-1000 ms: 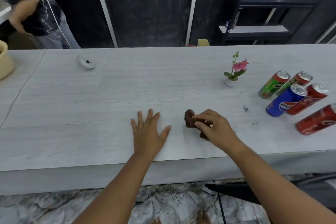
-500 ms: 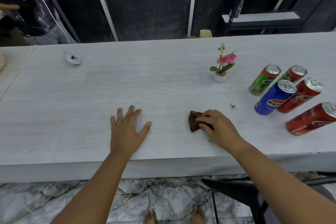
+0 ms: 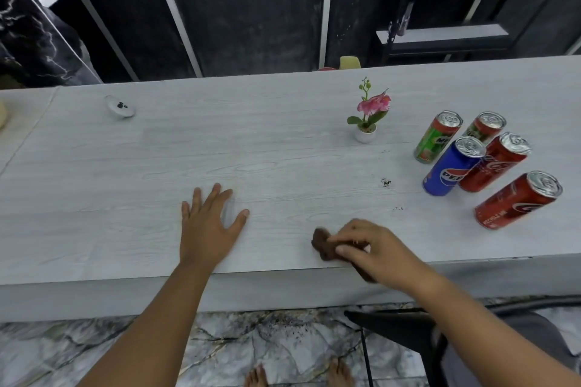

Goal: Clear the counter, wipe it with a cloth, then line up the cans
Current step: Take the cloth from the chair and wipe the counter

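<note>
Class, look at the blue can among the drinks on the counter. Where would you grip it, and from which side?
Probably around the blue can mid-body, coming from its left, the open-counter side. It stands upright, and a red can sits close against its right, with the green can just behind, so those sides seem crowded.

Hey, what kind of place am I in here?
Probably a bar or café counter: a long pale wood-grain counter, soda cans grouped at one end, a small potted flower, and dark shelving behind.
</note>
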{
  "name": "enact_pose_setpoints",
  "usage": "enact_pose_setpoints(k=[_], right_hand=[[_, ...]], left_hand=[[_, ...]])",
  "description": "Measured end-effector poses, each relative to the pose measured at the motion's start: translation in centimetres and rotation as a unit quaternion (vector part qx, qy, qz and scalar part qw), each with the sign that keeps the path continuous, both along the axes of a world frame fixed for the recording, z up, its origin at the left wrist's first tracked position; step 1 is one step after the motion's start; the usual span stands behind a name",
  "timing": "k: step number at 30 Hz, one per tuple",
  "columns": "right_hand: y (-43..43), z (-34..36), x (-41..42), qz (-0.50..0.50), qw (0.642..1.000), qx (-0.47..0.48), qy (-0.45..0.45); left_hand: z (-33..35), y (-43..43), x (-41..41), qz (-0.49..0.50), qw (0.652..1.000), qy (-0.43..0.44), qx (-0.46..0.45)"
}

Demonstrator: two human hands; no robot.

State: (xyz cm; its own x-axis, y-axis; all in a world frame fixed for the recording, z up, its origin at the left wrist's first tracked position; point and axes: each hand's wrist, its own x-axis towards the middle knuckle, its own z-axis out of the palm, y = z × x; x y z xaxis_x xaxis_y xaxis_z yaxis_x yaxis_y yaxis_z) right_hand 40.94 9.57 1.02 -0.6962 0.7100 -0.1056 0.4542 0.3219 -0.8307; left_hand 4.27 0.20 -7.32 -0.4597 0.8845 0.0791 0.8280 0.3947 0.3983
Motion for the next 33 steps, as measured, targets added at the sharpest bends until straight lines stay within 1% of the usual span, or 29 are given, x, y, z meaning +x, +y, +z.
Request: enact_pose_setpoints(k=[3,6,8,10,12,15,18,20,22,25,26,28,33], right_hand=[[4.0,1.6,-2.5,-0.045,0.998,0.05,0.018],[7.7,1.6,-5.6,-0.064,0.991,0.121,-0.01],[8.8,0.4,-7.3,-0.049,0.984,0.165,-0.046],[8.2,-1.1,-8.1,-0.005,0.978,0.188,-0.093],[6.5,-2.5,-8.1,0.01,0.974,0.2,-0.105],[3.5,-3.3,-6.8,0.009,0.972,0.221,-0.076],[0.1,-3.6,-4.6,0.052,0.969,0.235,-0.059],[-1.6,-3.6,-3.1,0.075,0.971,0.216,-0.061],[-2.3,-3.4,-1.9,0.074,0.982,0.162,-0.063],[-1.6,-2.1,-0.6,-0.01,0.999,0.028,-0.027],[-0.9,-1.4,-0.2,-0.046,0.999,0.011,-0.014],[1.3,0.1,0.4,-0.101,0.994,0.029,-0.006],[9.6,2.6,0.6,-0.188,0.968,0.162,-0.049]], left_hand=[[0.1,0.0,0.0,-0.001,1.0,-0.002,0.0],[0.2,0.0,0.0,-0.003,1.0,-0.006,0.003],[0.2,0.0,0.0,-0.003,1.0,-0.012,0.006],[0.2,-0.1,-0.1,-0.002,1.0,-0.015,0.008],[0.1,0.0,-0.1,-0.002,1.0,-0.014,0.009],[0.0,0.0,-0.2,-0.003,1.0,-0.012,0.01],[-0.1,0.0,-0.3,-0.004,1.0,-0.009,0.009],[-0.1,0.0,-0.2,-0.003,1.0,-0.009,0.01],[0.0,0.0,-0.2,-0.003,1.0,-0.008,0.01],[-0.1,0.0,-0.3,-0.004,1.0,-0.002,0.01],[-0.2,-0.1,-0.3,-0.004,1.0,0.0,0.01],[-0.2,0.0,-0.2,-0.004,1.0,0.002,0.012],[-0.3,0.0,-0.2,-0.003,1.0,0.007,0.011]])
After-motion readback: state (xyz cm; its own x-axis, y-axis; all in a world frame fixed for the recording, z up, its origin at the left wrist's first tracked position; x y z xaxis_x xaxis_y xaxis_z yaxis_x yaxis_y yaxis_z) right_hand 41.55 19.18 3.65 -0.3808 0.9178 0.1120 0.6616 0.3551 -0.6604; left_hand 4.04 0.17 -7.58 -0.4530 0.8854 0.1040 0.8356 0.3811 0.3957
